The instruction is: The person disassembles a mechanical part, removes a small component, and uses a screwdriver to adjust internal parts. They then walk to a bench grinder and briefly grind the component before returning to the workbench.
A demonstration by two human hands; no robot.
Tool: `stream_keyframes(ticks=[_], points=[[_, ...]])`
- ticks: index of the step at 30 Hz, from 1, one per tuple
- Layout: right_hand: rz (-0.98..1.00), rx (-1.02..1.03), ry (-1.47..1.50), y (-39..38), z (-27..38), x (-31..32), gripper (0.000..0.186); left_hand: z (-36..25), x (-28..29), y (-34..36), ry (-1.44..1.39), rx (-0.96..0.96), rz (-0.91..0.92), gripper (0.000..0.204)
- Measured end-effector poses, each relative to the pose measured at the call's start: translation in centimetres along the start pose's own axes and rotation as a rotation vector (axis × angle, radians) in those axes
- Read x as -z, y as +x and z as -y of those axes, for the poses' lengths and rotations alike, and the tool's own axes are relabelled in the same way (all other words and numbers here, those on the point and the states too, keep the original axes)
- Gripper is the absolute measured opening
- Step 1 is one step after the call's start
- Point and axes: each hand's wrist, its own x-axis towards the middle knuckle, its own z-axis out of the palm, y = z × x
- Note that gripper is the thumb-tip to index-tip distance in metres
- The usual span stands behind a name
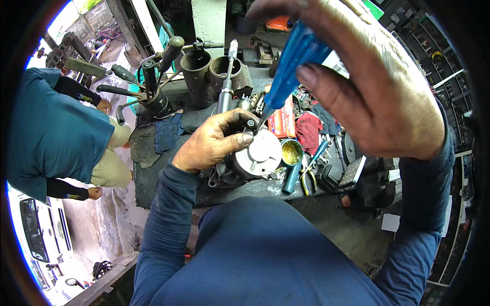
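Observation:
My right hand (380,86) is raised at the upper right, its thumb and fingers around the translucent blue handle of a screwdriver (291,69). The screwdriver slants down to the left, and its tip meets the upper edge of a round metal motor housing (260,155) with a pale grey end cover. There my left hand (217,137) is closed, thumb and forefinger on either side of a small black part (250,124) beside the tip. The other left fingers are mostly hidden behind the housing, which rests on the dark workbench (173,176).
Right of the housing lie a tub of yellowish grease (291,152), pliers (308,179), a red box (282,122) and a red rag (308,130). Metal cylinders (196,74) and a can of tools (156,104) stand at the back left. A person in a teal shirt (61,132) stands at the left.

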Motion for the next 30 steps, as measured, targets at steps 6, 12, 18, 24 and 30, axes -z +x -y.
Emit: stream_keyframes(ticks=[6,12,18,24,30], points=[[0.067,0.015,-0.022,0.6,0.0,-0.06,0.034,-0.27,-0.01,0.01,-0.006,-0.004,0.013,0.033],[0.097,0.023,-0.037,0.48,-0.29,0.15,0.033,0.0,0.19,0.26,-0.015,-0.01,0.03,0.034],[0.103,0.022,-0.044,0.52,-0.4,0.29,0.032,0.0,0.41,0.54,-0.017,-0.001,0.043,0.034],[0.115,0.025,-0.044,0.49,-0.53,0.14,0.032,0.12,0.49,0.52,-0.017,0.026,0.025,0.035],[0.116,0.027,-0.051,0.41,-0.76,0.08,0.031,0.08,0.58,0.53,-0.02,0.037,0.052,0.037]])
